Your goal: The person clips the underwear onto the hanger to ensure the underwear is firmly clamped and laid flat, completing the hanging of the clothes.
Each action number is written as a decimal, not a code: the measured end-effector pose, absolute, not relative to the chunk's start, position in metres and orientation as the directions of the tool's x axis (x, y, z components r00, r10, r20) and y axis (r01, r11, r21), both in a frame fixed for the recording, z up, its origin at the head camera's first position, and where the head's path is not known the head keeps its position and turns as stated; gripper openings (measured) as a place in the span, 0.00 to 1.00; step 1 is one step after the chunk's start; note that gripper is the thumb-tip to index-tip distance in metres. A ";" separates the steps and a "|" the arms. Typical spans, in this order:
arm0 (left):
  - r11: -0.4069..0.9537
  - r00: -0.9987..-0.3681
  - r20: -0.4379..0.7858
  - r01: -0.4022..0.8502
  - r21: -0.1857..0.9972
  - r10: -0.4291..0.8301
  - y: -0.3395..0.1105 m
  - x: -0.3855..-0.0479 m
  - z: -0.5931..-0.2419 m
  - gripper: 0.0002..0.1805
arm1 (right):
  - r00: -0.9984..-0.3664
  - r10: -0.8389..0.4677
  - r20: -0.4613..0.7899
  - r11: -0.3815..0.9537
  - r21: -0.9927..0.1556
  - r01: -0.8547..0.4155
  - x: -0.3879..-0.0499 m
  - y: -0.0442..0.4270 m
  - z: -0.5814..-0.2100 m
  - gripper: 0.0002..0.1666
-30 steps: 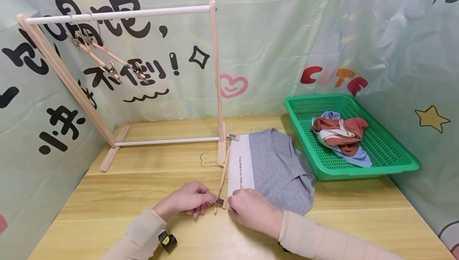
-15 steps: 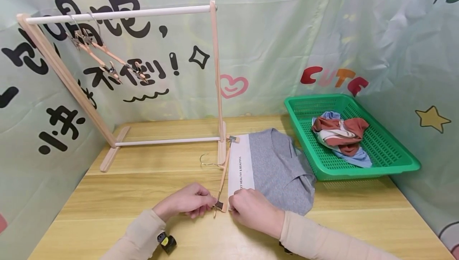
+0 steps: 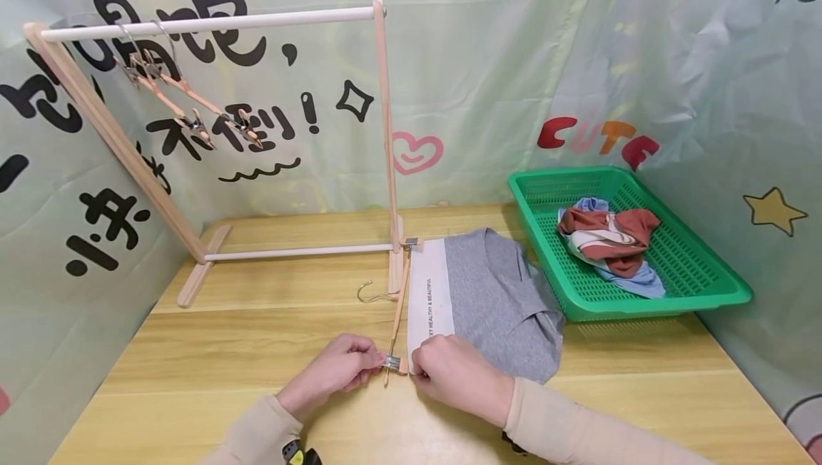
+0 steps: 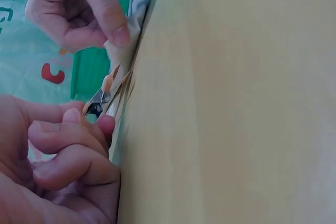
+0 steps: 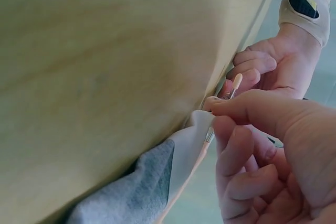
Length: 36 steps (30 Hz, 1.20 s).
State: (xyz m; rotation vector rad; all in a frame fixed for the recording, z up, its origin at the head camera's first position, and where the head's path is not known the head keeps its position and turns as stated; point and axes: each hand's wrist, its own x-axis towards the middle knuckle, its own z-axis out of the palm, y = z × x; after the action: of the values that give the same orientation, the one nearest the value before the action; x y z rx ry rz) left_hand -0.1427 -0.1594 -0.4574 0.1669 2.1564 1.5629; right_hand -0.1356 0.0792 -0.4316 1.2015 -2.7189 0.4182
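A grey garment (image 3: 497, 301) with a white printed waistband (image 3: 430, 287) lies flat on the table. Along the band's left edge lies a clip hanger (image 3: 399, 308), its hook pointing left. My left hand (image 3: 337, 372) pinches the hanger's near clip (image 3: 392, 362) between thumb and fingers. The near corner of the waistband is pinched by my right hand (image 3: 459, 379), just right of that clip. In the left wrist view the clip (image 4: 97, 100) sits at my left fingertips, below the white cloth (image 4: 119, 53) under my right thumb. The right wrist view shows the band's corner (image 5: 191, 140) raised slightly.
A wooden rack (image 3: 383, 108) with a white top bar stands at the back left, two clip hangers (image 3: 170, 98) hanging from it. The green basket (image 3: 648, 312) at the right holds crumpled red, white and blue clothes (image 3: 610, 237). Printed curtains surround the table.
The hanger's near clip has turned in my left hand and now shows its silvery side. The hanger has shifted slightly, while my right hand stays at the waistband corner.
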 end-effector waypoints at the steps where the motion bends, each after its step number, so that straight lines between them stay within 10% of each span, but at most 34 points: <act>1: 0.330 -0.885 -0.298 -0.179 0.927 0.357 -0.158 -0.142 -0.458 0.14 | -0.671 -0.702 0.238 0.641 -0.200 -0.741 -0.135 0.079 -0.431 0.21; 36: 0.210 -0.897 -0.311 -0.254 0.944 0.313 -0.139 -0.140 -0.457 0.14 | -0.611 -0.730 0.305 0.613 -0.102 -0.783 -0.133 0.082 -0.430 0.19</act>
State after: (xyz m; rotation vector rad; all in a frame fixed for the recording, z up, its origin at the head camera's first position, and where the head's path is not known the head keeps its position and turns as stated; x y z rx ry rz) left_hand -0.1402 -0.1392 -0.4567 0.0547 2.0527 1.7319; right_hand -0.1326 0.0815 -0.4301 1.2441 -2.6060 0.3308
